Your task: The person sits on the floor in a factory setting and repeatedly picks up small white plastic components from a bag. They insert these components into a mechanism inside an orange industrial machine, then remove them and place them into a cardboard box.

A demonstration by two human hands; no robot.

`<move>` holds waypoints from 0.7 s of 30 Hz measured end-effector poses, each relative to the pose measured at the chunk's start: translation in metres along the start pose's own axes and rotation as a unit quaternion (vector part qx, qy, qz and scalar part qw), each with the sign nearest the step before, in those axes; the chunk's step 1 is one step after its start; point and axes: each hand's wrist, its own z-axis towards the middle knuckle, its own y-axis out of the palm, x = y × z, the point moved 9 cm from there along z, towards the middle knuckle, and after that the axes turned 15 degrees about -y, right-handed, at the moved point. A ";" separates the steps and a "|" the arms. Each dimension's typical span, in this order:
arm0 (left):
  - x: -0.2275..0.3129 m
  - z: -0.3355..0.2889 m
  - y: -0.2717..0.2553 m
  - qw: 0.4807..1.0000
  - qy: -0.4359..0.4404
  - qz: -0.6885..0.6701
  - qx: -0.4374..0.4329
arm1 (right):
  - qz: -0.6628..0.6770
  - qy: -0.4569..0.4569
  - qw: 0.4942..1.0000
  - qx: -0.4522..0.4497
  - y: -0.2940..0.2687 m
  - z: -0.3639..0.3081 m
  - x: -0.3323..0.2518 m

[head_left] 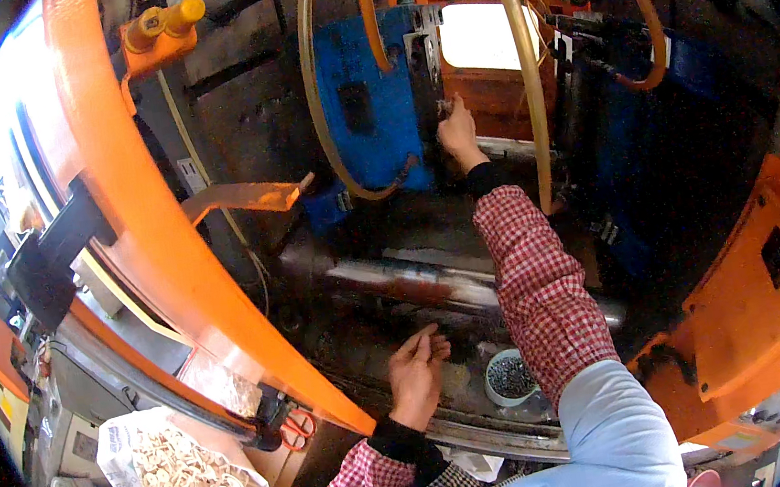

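My right hand [457,132] reaches deep into an orange-framed machine, its fingers at the edge of a dark metal block [426,76] beside a blue plate [372,101]. Its fingertips are pinched, and whatever is between them is too small to make out. Lower down, my left hand [417,375] hovers near a thick metal bar [413,277] with its fingers curled together. Any small thing in it is hidden. A pale bowl [493,393] of small shiny metal pieces [513,376] sits between my left hand and my right forearm.
Yellowish hoses [526,84] hang before the blue plate and beside my right arm. An orange frame [171,259] borders the opening at left, with an orange bracket [245,198] jutting inward. At lower left stands a white bag [121,457] of pale curled pieces, near red-handled scissors [298,429].
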 end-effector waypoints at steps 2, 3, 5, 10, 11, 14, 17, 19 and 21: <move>0.002 -0.001 -0.005 1.000 -0.003 -0.020 0.024 | 0.071 0.023 0.997 0.016 -0.025 -0.019 -0.028; 0.002 -0.002 -0.006 0.999 -0.002 -0.029 0.031 | 0.137 0.054 0.988 0.041 -0.045 -0.030 -0.043; 0.003 -0.001 -0.017 0.998 0.022 -0.039 0.043 | 0.174 -0.131 0.974 0.055 -0.080 -0.071 -0.109; 0.018 -0.016 -0.004 0.996 -0.012 -0.065 0.059 | 0.205 -0.223 0.890 -0.340 -0.074 -0.204 -0.187; 0.016 -0.017 -0.002 0.995 -0.022 -0.077 0.058 | 0.217 -0.208 0.881 -0.365 -0.065 -0.220 -0.180; 0.012 -0.017 -0.001 0.995 -0.044 -0.079 0.042 | 0.277 -0.201 0.874 -0.345 -0.062 -0.232 -0.174; 0.006 -0.018 0.004 0.993 -0.078 -0.092 0.004 | 0.280 -0.205 0.873 -0.342 -0.060 -0.239 -0.173; 0.005 -0.013 0.001 0.991 -0.086 -0.103 -0.007 | 0.250 -0.253 0.873 -0.335 -0.067 -0.234 -0.181; 0.005 -0.011 0.001 0.990 -0.092 -0.107 -0.011 | 0.228 -0.291 0.867 -0.334 -0.069 -0.234 -0.186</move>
